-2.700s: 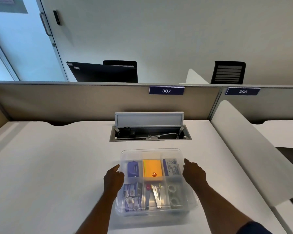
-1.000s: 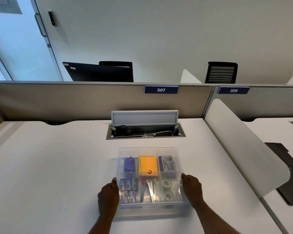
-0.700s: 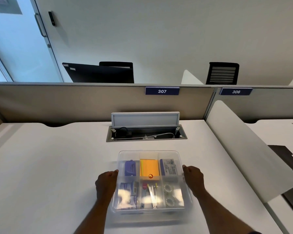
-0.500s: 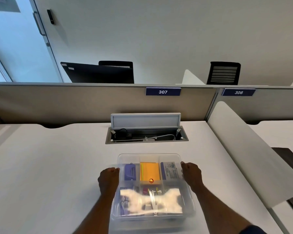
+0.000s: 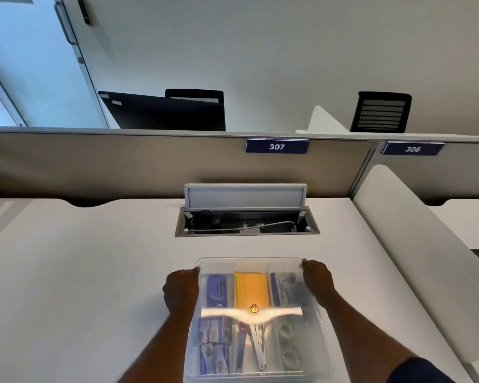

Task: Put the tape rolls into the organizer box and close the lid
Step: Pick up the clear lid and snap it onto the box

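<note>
On the partition behind the desk [image 5: 80, 272] we read two blue number plates, "307" [image 5: 277, 146] and "306" [image 5: 412, 148]; the print on the pale packet [image 5: 285, 290] inside the organizer box [image 5: 256, 319] is too small for us to read.

From the head view, our left hand [image 5: 181, 291] lies along the box's left edge, fingers curled over the far left corner of the clear lid [image 5: 249, 262]. Our right hand [image 5: 317, 280] mirrors it at the far right corner. Each grip rests against the lid's rim; whether it clamps or merely presses we cannot tell. Both forearms run up from the bottom of the frame on either side of the box.

We count two tape rolls [image 5: 286, 344], one behind the other, in the near right compartment under the lid. The box shows six compartments in two rows of three, holding one orange pad [image 5: 252, 288], one blue stapler [image 5: 217, 290], and other small items. Two black chairs [image 5: 380, 111] stand beyond the partition.
</note>
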Demonstrator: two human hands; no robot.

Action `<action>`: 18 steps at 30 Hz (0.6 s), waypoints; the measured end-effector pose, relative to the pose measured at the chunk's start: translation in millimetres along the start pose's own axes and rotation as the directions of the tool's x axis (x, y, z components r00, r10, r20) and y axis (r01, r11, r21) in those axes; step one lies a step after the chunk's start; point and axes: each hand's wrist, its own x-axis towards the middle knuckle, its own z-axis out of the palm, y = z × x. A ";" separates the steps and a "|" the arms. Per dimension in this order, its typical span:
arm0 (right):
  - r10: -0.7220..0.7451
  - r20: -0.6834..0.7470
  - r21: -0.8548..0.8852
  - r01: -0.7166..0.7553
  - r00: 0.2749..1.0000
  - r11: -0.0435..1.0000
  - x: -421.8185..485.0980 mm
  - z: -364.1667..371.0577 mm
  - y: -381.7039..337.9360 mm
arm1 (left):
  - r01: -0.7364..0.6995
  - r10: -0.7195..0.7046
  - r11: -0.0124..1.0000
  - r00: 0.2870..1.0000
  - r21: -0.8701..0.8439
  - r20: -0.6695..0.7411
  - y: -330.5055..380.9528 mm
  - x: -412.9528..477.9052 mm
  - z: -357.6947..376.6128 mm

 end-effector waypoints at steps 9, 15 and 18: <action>0.034 -0.030 0.137 -0.030 0.999 0.990 2.8 11.1 3.5 | 0.061 -0.061 0.998 0.998 0.010 0.004 2.2 9.1 2.5; 0.067 -0.066 0.181 -0.054 0.996 0.982 2.3 11.6 3.2 | 0.029 -0.029 0.999 0.999 0.016 -0.018 -0.9 8.7 5.9; 0.061 -0.079 0.165 -0.047 0.995 0.985 1.0 10.9 3.3 | 0.007 -0.006 1.000 1.000 0.014 -0.009 -0.9 5.9 6.4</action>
